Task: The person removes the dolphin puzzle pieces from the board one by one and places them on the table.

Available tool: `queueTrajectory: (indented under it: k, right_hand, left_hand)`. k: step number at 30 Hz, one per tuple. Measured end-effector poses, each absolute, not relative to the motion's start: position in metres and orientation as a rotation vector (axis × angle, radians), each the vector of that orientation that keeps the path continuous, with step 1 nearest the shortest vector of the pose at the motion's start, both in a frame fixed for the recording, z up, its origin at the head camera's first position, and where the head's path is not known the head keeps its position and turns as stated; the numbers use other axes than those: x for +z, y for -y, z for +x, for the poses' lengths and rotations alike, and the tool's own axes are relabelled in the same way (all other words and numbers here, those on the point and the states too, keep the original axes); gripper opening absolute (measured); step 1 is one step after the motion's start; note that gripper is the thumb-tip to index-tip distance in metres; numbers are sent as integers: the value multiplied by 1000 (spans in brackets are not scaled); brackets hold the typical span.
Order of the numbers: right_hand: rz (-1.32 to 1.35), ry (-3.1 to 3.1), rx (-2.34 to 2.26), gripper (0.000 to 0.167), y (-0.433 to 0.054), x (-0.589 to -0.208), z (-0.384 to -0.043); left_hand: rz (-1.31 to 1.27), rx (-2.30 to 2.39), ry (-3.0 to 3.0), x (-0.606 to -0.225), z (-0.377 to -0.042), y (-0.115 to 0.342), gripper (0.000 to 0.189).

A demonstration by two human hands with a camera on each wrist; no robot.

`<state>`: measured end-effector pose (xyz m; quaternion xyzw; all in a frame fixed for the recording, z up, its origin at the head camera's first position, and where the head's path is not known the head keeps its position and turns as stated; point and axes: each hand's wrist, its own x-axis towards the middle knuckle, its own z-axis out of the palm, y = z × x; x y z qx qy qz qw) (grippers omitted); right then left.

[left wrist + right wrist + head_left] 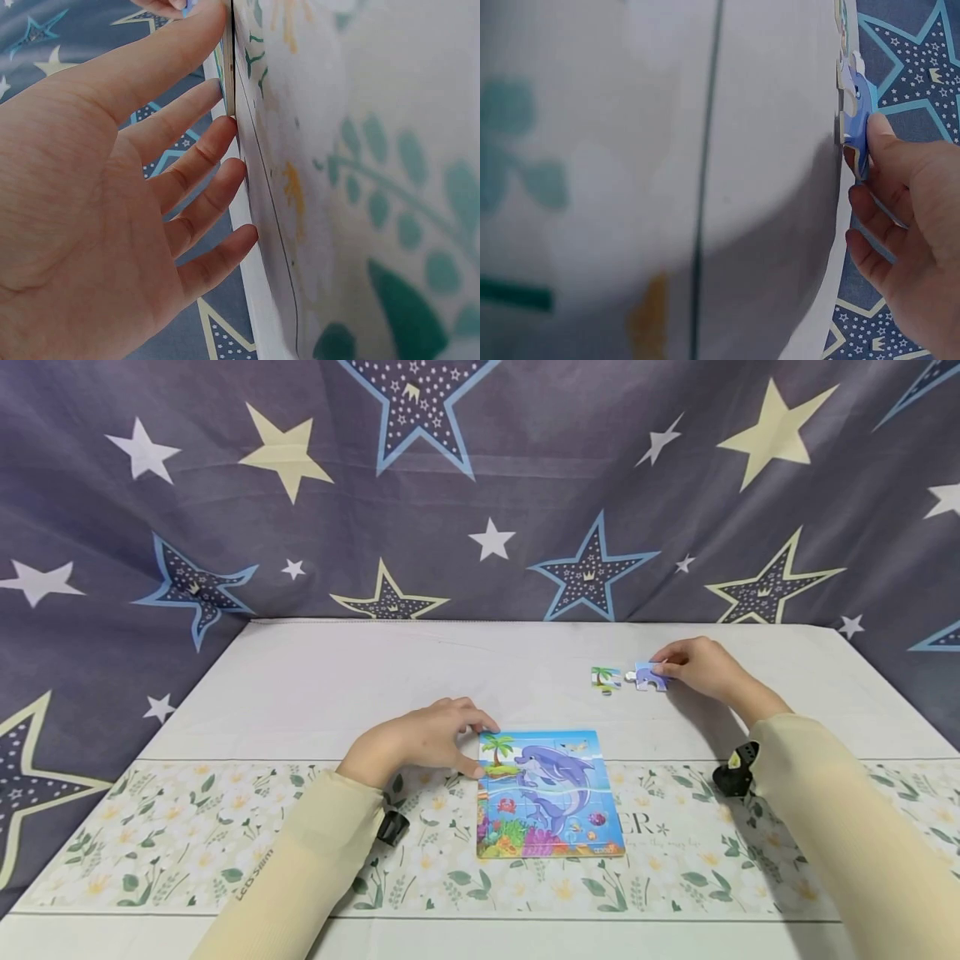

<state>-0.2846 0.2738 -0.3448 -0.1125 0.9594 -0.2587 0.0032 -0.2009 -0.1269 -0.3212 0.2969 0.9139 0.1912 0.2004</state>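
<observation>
The square puzzle board [551, 793] lay flat on the counter [390, 668], just below and right of the middle of the frame, over a floral strip [240, 827]. Its dolphin picture looked whole from edge to edge, with faint piece lines across it; whether those were printed or real seams, the pictures did not settle.

The left hand [423, 735] touched the board at its upper left edge, fingers spread and loosely bent, not clenched round anything. Farther up and to the right, the right hand [705, 670] pinched a dolphin piece [649, 677] at its right side between thumb and fingers. Just left of that piece lay a palm-tree piece [604, 677]; whether the two touched was hard to tell.

As for progress, two pieces showed off the board, side by side, yet not visibly interlocked. The palm tree also appeared at the board's upper left, so the board probably bore a guide picture or a second copy. On that reading, little had been assembled, and joining this pair remained undone. No other loose pieces could be made out clearly.
</observation>
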Motion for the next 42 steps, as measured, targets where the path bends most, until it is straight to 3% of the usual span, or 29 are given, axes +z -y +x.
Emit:
queueTrajectory:
  k: [23, 42]
  right_hand:
    - [-359, -3035, -728, 21, -269, -347, -285]
    - [-601, -2945, -877, 17, -237, -333, -260]
  left_hand:
    - [825, 539, -2558, -322, -201, 127, 57]
    - [818, 540, -2562, -321, -200, 126, 56]
